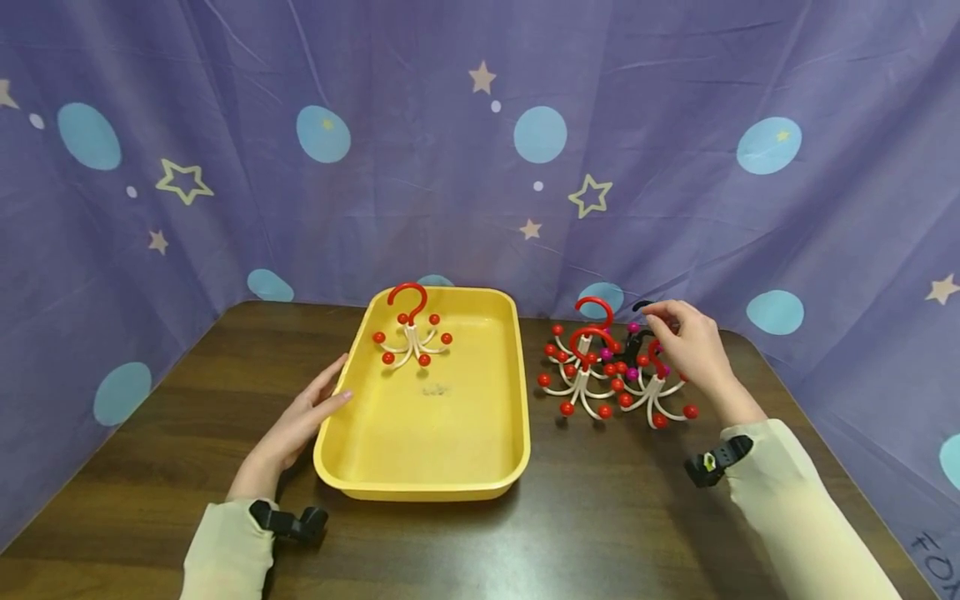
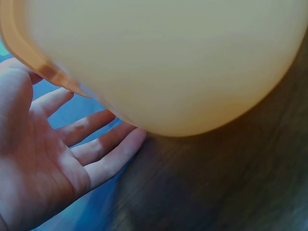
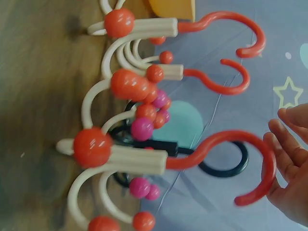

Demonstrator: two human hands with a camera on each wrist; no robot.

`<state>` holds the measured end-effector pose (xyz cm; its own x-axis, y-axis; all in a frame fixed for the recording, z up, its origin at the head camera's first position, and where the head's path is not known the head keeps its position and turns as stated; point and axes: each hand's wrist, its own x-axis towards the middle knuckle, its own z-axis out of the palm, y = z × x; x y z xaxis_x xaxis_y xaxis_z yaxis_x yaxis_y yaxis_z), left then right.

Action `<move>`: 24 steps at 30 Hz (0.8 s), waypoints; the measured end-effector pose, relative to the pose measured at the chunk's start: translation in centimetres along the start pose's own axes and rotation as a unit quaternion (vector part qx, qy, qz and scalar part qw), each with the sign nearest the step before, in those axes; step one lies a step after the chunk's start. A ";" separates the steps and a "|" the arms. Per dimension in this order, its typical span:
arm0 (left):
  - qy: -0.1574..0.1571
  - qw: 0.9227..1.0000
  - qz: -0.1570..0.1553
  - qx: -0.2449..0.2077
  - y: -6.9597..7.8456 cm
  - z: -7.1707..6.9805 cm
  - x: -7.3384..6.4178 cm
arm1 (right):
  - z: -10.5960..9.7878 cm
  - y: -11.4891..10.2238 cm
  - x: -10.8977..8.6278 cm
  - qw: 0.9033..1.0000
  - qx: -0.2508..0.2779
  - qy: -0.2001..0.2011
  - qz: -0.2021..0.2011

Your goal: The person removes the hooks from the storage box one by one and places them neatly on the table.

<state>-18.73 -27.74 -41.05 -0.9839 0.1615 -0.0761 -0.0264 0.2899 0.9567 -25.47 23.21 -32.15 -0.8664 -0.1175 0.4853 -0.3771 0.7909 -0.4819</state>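
My left hand (image 1: 300,417) holds the left rim of a yellow plastic tray (image 1: 427,486), thumb over the edge and fingers spread along the outer wall. Inside, at the far left, stands a white multi-arm hanger (image 1: 411,337) with red balls and a red top hook. Right of the tray is a cluster of similar hangers (image 1: 582,379), with a black multi-arm hanger (image 3: 159,147) with magenta balls among them. My right hand (image 1: 693,346) is above the cluster, fingers bent loosely beside a red hook (image 3: 272,163) and the black hook. I see nothing gripped in it.
A brown wooden table (image 1: 585,517) carries everything. Behind it hangs a purple curtain (image 1: 420,167) with stars and blue dots, close to the table's far edge. A black wrist camera (image 1: 288,521) is strapped on the left wrist, another (image 1: 716,462) on the right.
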 end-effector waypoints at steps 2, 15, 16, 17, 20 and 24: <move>0.000 1.000 0.000 0.001 0.0 0.0 0.0 | 0.2 -0.6 0.4 1.000 0.001 0.002 0.000; -0.002 1.000 0.008 0.000 0.0 0.1 -0.1 | 1.9 -4.5 2.1 0.999 0.044 -0.018 -0.021; -0.001 1.000 0.009 0.000 -0.1 0.1 0.0 | 2.1 -4.8 2.3 0.999 0.045 -0.024 -0.019; -0.001 1.000 0.010 -0.001 -0.1 0.1 0.0 | 2.2 -5.0 2.4 0.998 0.047 -0.030 -0.017; -0.002 1.000 0.014 -0.002 -0.2 0.0 0.0 | 2.8 -5.9 2.8 0.997 0.056 -0.042 -0.019; -0.002 1.000 0.015 -0.003 -0.3 0.0 0.0 | 3.6 -7.3 3.3 0.995 0.070 -0.060 -0.037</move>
<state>-18.73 -27.82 -41.30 -0.9835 0.1744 -0.0478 0.0026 0.2782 0.9605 -26.76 14.88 -29.67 -0.8638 -0.2498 0.4375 -0.4764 0.6875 -0.5481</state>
